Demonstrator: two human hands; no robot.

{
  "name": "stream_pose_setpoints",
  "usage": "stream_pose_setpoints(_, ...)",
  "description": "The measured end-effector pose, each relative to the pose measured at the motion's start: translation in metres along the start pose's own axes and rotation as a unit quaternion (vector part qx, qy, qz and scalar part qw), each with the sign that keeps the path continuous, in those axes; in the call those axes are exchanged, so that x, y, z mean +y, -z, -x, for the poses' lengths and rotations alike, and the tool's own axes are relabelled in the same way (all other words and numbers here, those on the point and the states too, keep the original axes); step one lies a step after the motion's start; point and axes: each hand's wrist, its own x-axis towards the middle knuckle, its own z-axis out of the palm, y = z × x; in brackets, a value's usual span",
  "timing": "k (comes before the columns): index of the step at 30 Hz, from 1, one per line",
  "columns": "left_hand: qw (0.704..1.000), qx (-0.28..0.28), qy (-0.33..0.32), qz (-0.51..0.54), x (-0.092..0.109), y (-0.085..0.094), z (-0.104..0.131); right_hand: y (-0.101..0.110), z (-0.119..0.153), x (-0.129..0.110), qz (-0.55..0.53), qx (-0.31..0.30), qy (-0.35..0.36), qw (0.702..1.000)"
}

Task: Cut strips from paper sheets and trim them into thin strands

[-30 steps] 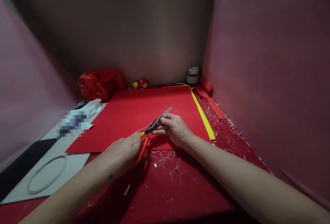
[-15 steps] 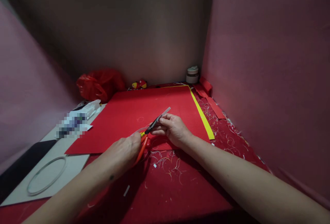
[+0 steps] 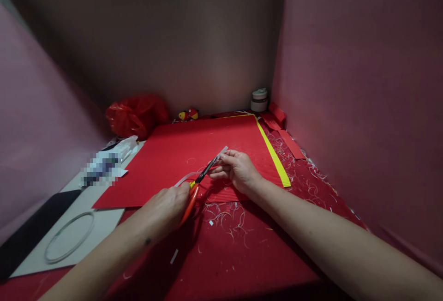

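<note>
My left hand (image 3: 175,201) is closed on the orange and yellow handles of the scissors (image 3: 190,204), whose dark blades point up and to the right. Between the fingertips of my right hand (image 3: 238,169) is a thin pale translucent strip (image 3: 224,150), its end sticking up past the blade tips. The blades lie along the strip near my right thumb. Another part of a pale strip curves above my left hand. Both hands are over the near part of a red corrugated sheet (image 3: 204,146).
A yellow sheet (image 3: 273,155) shows beneath the red one. Curly scraps (image 3: 240,220) litter the red cloth (image 3: 221,264). To the left lie a clear ring (image 3: 69,237) and a plastic packet (image 3: 124,148). Behind are a red bag (image 3: 136,116), small toy (image 3: 188,114) and lidded jar (image 3: 259,101).
The view has shifted slightly, so the surroundings appear a little further right. My right hand has moved slightly away from my left, and more of the curved strip shows above my left hand.
</note>
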Motion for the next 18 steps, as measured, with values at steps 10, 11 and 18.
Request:
stream_pose_setpoints(10,0.999,-0.033,0.003,-0.007,0.009,0.007,0.004,-0.002,0.004,-0.001,0.033,-0.016,-0.013,0.999)
stream_pose_setpoints(11,0.999,-0.034,0.008,-0.013,0.010,0.007,0.004,-0.003,0.005,-0.001,0.033,-0.024,-0.016,0.999)
stream_pose_setpoints(18,0.999,-0.046,0.005,-0.006,0.017,0.013,0.005,-0.002,0.005,0.002,0.012,-0.054,-0.006,0.998)
